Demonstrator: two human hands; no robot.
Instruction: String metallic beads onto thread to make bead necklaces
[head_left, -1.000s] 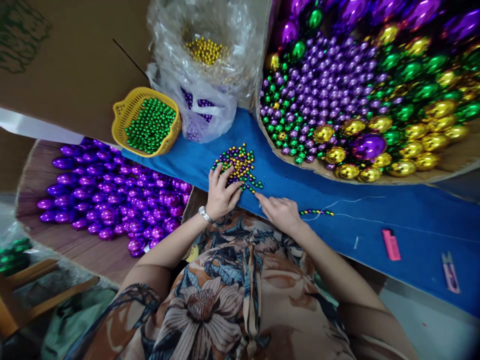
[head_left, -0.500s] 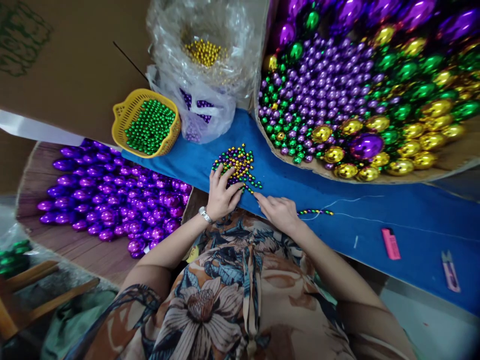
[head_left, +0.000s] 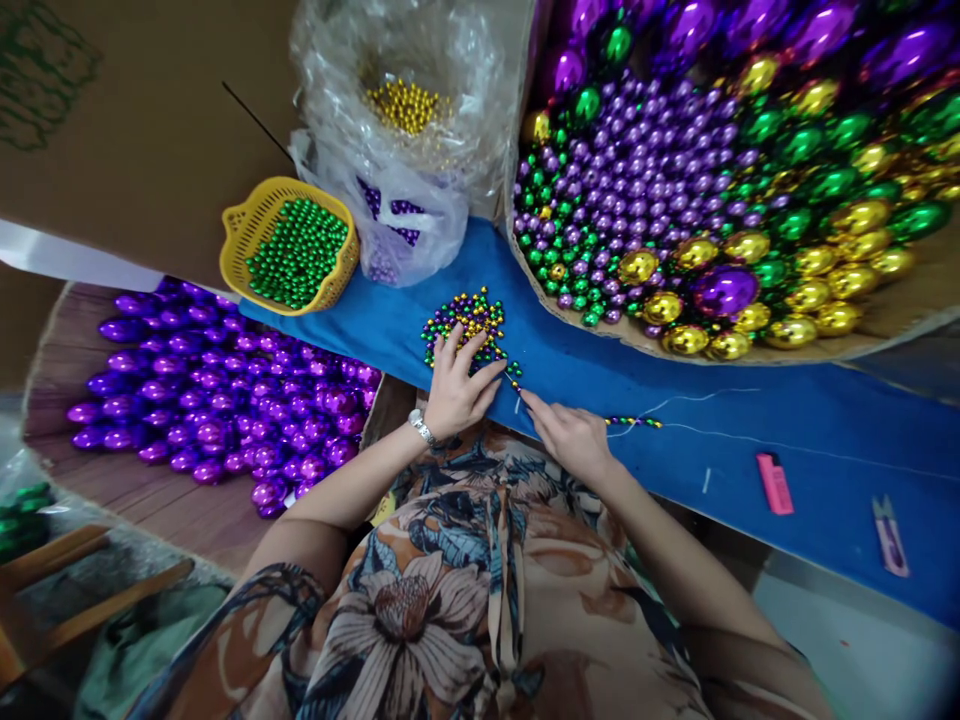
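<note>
While the right hand [head_left: 571, 440] seems to pinch a short row of beads [head_left: 515, 385], the left hand [head_left: 459, 388] reaches over the loose bead pile [head_left: 480, 318].
Bead threading looks to be the step in hand, though whatever carries the row is too fine to make out. The left fingers spread at the pile's near edge; whether they grip a bead cannot be told. Just beside the right hand, a multicoloured bead strand [head_left: 637, 421] lies on the blue cloth [head_left: 577, 362]. The next move seems to call for a steady right pinch and one bead's hole lined up.
</note>
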